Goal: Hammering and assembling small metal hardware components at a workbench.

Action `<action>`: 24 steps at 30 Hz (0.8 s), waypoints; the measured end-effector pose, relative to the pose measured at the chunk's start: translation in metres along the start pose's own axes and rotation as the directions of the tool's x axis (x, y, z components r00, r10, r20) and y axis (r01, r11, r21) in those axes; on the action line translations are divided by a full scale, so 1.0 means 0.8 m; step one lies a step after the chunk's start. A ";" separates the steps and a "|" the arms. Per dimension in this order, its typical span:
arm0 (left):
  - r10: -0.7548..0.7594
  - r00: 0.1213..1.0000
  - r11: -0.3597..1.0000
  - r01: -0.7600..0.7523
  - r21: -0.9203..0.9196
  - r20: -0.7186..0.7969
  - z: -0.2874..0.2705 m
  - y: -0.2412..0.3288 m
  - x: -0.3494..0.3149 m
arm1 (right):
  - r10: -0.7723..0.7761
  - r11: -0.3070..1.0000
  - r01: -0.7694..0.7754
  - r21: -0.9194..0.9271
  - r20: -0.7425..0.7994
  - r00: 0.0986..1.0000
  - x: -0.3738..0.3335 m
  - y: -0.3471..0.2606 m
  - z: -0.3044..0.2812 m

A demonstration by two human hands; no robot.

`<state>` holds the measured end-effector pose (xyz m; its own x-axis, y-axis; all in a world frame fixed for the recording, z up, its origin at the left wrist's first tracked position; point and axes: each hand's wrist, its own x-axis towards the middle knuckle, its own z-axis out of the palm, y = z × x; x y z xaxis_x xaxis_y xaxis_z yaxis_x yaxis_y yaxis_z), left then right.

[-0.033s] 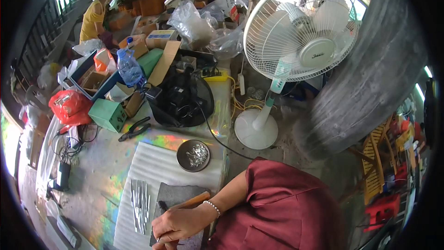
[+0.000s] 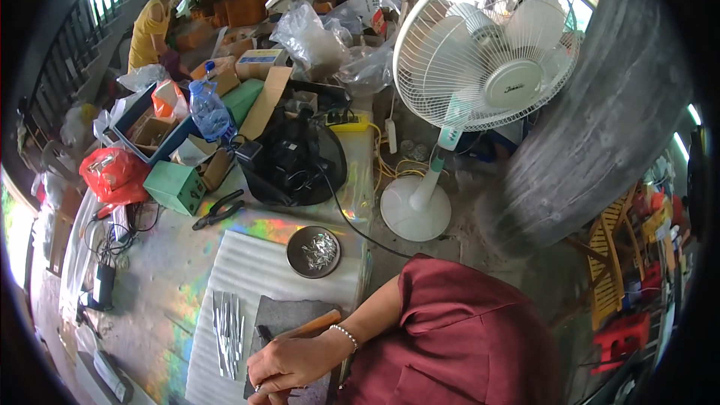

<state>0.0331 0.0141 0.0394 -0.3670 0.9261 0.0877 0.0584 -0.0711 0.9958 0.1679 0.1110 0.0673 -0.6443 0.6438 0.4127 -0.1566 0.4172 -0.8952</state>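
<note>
My right hand (image 2: 289,366) reaches in from the right, with a beaded bracelet (image 2: 346,336) at the wrist and a maroon sleeve behind it. Its fingers are bent and closed together at the lower edge; what they hold is hidden. Just beyond the knuckles lies a hammer (image 2: 313,324), wooden-handled with a dark head, on a dark grey pad (image 2: 289,306). Left of the pad, thin silvery metal strips (image 2: 228,334) lie side by side on a white foam sheet (image 2: 247,262). A round dark bowl (image 2: 295,261) holds many small shiny metal pieces (image 2: 321,251). My left hand does not show.
Black-handled pliers (image 2: 217,210), a green box (image 2: 174,187), a red plastic bag (image 2: 114,174), a water bottle (image 2: 210,111) and a black device with a cable (image 2: 292,157) crowd the far table. A white standing fan (image 2: 487,52) stands right. A person in yellow (image 2: 150,34) is far left.
</note>
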 end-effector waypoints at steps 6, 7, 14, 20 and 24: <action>-0.054 0.998 0.998 0.054 0.039 0.017 -0.005 0.009 -0.003 | 0.005 0.998 -0.005 -0.061 0.000 1.000 0.006 0.003 0.010; -0.060 0.998 0.995 0.061 0.080 -0.006 -0.003 0.010 -0.001 | 0.076 0.985 -0.076 -0.155 -0.003 0.997 -0.001 -0.001 0.002; -0.080 0.983 0.990 0.097 -0.101 0.165 -0.008 0.010 0.001 | 0.178 0.983 -0.174 -0.067 0.067 0.982 0.000 0.001 -0.009; -0.073 0.990 0.980 0.094 -0.173 0.124 -0.017 0.002 -0.007 | 0.198 0.980 -0.199 0.001 0.069 0.978 -0.001 0.010 0.011; -0.044 0.991 0.985 0.064 -0.162 0.128 -0.020 -0.002 -0.005 | 0.211 0.977 -0.211 -0.007 0.063 0.975 -0.003 0.012 0.015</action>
<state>0.0199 0.0044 0.0381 -0.2471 0.9682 0.0398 -0.1164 -0.0705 0.9907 0.1591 0.1061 0.0559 -0.7089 0.6755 0.2029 -0.0120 0.2762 -0.9610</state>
